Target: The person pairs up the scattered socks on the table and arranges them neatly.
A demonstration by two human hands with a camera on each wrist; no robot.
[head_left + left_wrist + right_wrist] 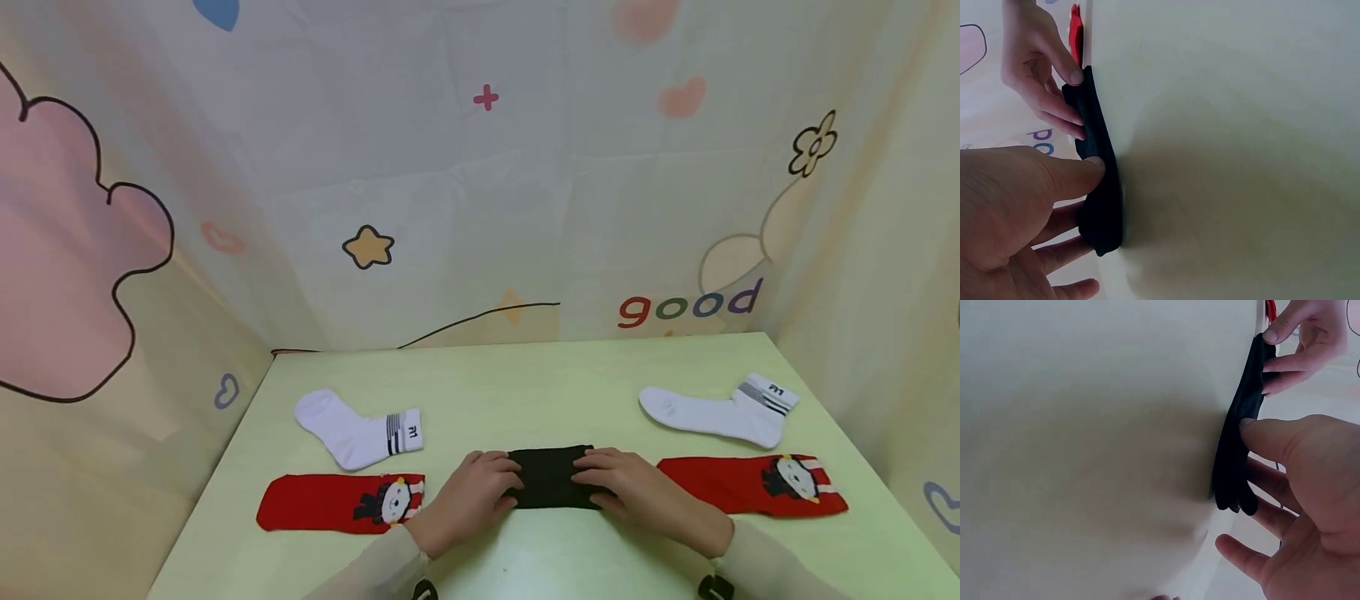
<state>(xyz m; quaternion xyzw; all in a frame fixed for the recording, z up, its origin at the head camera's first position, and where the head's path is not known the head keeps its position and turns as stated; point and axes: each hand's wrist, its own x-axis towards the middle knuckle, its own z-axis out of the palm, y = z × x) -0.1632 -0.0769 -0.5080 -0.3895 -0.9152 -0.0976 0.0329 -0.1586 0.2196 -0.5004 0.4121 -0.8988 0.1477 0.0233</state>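
Observation:
A folded black sock [550, 478] lies flat on the table between my two hands. My left hand [474, 498] holds its left end, thumb on the near side and fingers on the far side, as the left wrist view shows. At the opposite end, my right hand [637, 493] pinches the sock the same way. Layered fabric edges of the black sock [1233, 469] show in the right wrist view. Beside my left forearm is a red sock [311, 503] with a cartoon face; another red sock [712, 483] lies partly behind my right hand and wrist.
Behind the red socks lie a white sock [356, 435] on the left and another white sock [712, 414] on the right, both with striped cuffs. The pale green table [517, 379] ends at a printed curtain [465, 183] at the back and sides.

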